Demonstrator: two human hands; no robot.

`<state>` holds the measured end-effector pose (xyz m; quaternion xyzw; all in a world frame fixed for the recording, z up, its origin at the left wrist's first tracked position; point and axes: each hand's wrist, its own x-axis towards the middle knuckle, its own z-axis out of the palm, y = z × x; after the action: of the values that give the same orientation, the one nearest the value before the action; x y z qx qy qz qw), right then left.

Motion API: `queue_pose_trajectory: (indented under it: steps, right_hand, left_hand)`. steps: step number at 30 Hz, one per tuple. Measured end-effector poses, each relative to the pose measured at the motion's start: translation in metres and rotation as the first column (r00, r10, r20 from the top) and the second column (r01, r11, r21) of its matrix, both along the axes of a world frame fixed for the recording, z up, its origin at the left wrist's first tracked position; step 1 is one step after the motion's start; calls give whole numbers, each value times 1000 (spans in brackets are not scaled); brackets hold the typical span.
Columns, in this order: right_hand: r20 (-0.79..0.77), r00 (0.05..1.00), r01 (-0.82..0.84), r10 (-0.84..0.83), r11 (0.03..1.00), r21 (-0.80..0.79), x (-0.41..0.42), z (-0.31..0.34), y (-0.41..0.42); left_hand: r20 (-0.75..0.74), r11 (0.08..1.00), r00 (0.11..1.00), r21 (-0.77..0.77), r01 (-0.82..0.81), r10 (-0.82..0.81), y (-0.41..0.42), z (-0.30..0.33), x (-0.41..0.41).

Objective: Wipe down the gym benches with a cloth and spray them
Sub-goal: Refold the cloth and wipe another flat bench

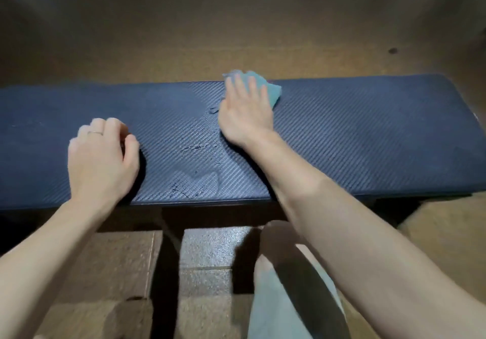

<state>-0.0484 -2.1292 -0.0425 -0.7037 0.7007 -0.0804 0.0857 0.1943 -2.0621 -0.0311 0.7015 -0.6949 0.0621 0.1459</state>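
Note:
A long dark blue padded gym bench point(368, 133) with a woven texture runs across the view. A teal cloth point(272, 90) lies at its far edge, mostly under my right hand point(244, 110), which presses it flat with straight fingers. Wet streaks and droplets point(196, 178) shine on the pad between my hands. My left hand point(101, 157), wearing a ring, rests on the bench's left part with fingers curled and nothing visible in it. No spray bottle is in view.
Brown floor point(236, 36) stretches beyond the bench. Tiled floor point(210, 254) and my knee in light shorts point(278, 299) lie on the near side. A dark spot point(392, 50) marks the floor at the far right.

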Motion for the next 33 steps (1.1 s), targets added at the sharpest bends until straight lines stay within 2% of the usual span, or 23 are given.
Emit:
queue_pose_trajectory:
  steps: [3, 5, 7, 9, 11, 14, 16, 19, 20, 22, 24, 26, 29, 31, 32, 33]
  right_hand:
    - [20, 977, -212, 211, 977, 29, 77, 4, 34]
    - [13, 952, -305, 304, 951, 45, 71, 6, 56]
    - [-13, 947, -321, 322, 947, 29, 38, 6, 68]
    - [-34, 979, -199, 200, 980, 25, -10, 6, 70]
    - [-60, 998, 31, -27, 997, 67, -48, 10, 69]
    - [-60, 955, 295, -291, 952, 76, -24, 9, 78]
    - [-34, 953, 303, -302, 953, 9, 48, 5, 98]
    - [0, 987, 160, -160, 985, -69, 164, -3, 130]
    - [31, 990, 139, -137, 988, -72, 189, -3, 135]
    - [38, 996, 85, -82, 994, -68, 206, -2, 140]
    - [-27, 999, 17, -19, 998, -56, 182, 1, 145]
    - [-99, 988, 110, -117, 992, -69, 131, 0, 153]
    - [-109, 889, 443, -446, 895, -46, 47, -1, 166]
    - [-60, 791, 607, -609, 793, -37, 55, 0, 160]
    - [-47, 762, 643, -646, 763, -64, 81, 0, 154]
    - [-48, 776, 625, -629, 776, -85, 116, -3, 149]
  left_hand:
    - [-48, 1000, 999, 30, -1, 3, 2, -12, 10]
    - [-66, 1000, 998, 18, 7, -6, 3, -14, 11]
    - [-113, 1000, 993, 4, 14, -14, 3, -13, 12]
    - [-143, 999, 989, -6, 33, -34, 3, -13, 13]
    - [-178, 999, 983, -9, 41, -42, 3, -12, 14]
    - [-183, 999, 982, 0, 44, -44, 4, -12, 15]
    - [-221, 997, 973, 21, 77, -70, 2, -12, 17]
    - [-302, 975, 934, 55, 216, -190, -4, -8, 39]
    - [-282, 959, 925, 50, 278, -254, -6, -7, 51]
    - [-170, 939, 926, 22, 344, -336, -8, -7, 78]
    - [-119, 940, 933, 3, 342, -340, -6, -9, 98]
    - [-125, 941, 935, 17, 338, -333, -2, -12, 101]
    - [-112, 943, 938, 22, 333, -328, 0, -12, 98]
    - [-126, 944, 938, 22, 329, -324, -1, -12, 99]
    - [-136, 943, 935, 22, 333, -327, -1, -12, 99]
    - [-141, 943, 935, 24, 333, -327, 0, -12, 100]
